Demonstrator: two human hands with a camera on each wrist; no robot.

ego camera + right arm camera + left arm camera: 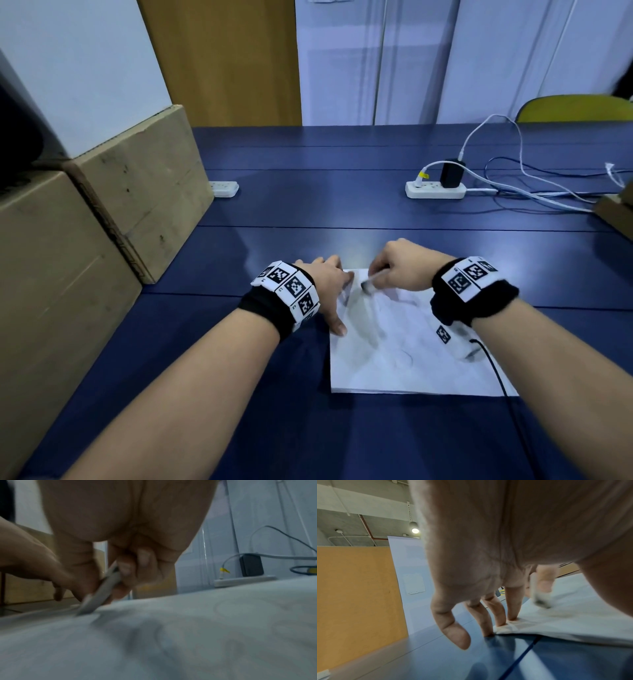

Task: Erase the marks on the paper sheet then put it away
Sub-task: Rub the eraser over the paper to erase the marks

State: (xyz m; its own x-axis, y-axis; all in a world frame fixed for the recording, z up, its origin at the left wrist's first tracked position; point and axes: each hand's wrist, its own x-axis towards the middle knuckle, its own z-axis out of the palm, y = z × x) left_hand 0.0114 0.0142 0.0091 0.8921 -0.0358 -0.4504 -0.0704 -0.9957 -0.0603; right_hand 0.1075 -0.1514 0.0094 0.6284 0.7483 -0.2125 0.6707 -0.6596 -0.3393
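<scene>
- The eraser (371, 282) in the right hand (400, 267) is motion-blurred, so its shape is unclear.
- Marks on the paper sheet (411, 356) are smeared and unreadable.
- The left hand (325, 287) hides the sheet's far left corner.
- The chair (575, 108) is cut off at the right edge.

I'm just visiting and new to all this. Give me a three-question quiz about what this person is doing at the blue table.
1. True or false: the left hand lies with straight fingers on the paper sheet.
2. What does the right hand hold? A) scissors B) an eraser C) a cup
3. Fill in: a black charger is plugged into the white ____ on the table.

Key: 1 true, it steadies the sheet near its far left corner. 2 B, its tip rubs the sheet. 3 power strip.
</scene>
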